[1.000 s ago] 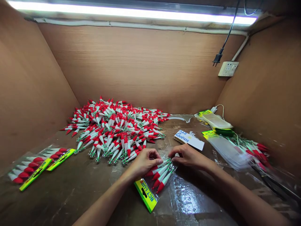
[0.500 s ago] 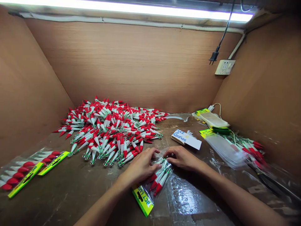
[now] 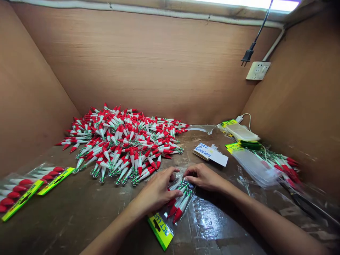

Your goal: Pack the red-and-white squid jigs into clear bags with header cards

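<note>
It looks like you are closing a little bag (image 3: pixel 166 224) of red and white lures (image 3: pixel 179 209). It lies on the bench (image 3: pixel 87 216) just in front of the big pile (image 3: pixel 124 141). Each grip, left hand (image 3: pixel 156 191) and right hand (image 3: pixel 205 177), pinches its top end. Next it needs a flat, even press.

Loose red-and-white lures (image 3: pixel 124 141) heaped just beyond the left hand (image 3: pixel 156 189). Filled packets (image 3: pixel 29 184) well off to its left; white card (image 3: pixel 211 154), empty bags (image 3: pixel 255 166) beyond the right hand (image 3: pixel 204 177)
</note>
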The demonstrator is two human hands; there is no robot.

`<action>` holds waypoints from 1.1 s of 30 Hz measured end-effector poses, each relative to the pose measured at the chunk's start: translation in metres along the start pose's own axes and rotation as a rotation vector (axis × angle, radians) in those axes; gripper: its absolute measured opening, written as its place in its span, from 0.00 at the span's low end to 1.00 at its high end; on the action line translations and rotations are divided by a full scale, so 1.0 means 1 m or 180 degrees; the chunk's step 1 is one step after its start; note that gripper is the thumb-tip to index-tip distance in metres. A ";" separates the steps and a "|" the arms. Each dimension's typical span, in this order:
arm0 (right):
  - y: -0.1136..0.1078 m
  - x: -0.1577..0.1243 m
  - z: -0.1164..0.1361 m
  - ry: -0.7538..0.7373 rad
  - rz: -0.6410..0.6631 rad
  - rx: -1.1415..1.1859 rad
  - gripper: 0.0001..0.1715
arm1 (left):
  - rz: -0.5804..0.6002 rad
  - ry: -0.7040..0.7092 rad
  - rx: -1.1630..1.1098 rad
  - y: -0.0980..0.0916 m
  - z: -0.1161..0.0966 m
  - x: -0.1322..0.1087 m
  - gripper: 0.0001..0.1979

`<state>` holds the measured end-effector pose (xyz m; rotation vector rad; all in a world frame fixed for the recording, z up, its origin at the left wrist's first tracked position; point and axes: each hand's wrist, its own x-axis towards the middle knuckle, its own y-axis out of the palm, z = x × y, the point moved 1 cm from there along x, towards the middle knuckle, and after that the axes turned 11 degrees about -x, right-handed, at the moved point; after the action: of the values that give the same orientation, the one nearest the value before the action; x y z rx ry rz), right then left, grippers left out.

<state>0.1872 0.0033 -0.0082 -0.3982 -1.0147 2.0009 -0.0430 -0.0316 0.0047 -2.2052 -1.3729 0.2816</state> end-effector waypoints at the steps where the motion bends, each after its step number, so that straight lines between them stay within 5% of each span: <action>1: 0.001 0.001 0.000 0.0028 0.0004 0.0034 0.10 | 0.0022 -0.0008 -0.0029 0.001 0.000 0.000 0.31; 9: 0.005 0.003 0.003 -0.0070 0.0209 0.0298 0.24 | 0.0009 -0.0150 -0.0337 0.005 0.005 0.000 0.38; 18: 0.004 -0.001 0.018 -0.0517 0.0186 0.0276 0.14 | 0.0076 -0.0511 -0.0999 0.007 0.011 0.001 0.48; 21: 0.003 -0.004 0.024 -0.0570 -0.0223 0.0251 0.13 | 0.0222 -0.0776 -0.1384 0.007 0.014 0.002 0.49; 24: -0.001 -0.007 0.024 -0.0077 -0.1118 0.0431 0.21 | 0.0191 -0.0895 -0.1921 0.003 0.012 0.005 0.49; 28: -0.001 -0.006 0.014 0.0731 -0.1954 0.1173 0.31 | -0.0395 -0.0665 -0.2401 -0.012 -0.001 0.011 0.49; 33: 0.030 0.002 0.018 0.0598 -0.0629 0.2086 0.37 | -0.1094 -0.0138 -0.2556 -0.022 -0.009 0.015 0.47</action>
<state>0.1590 -0.0143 -0.0199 -0.1154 -0.2365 1.9411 -0.0494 -0.0139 0.0257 -2.4830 -2.1135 -0.4267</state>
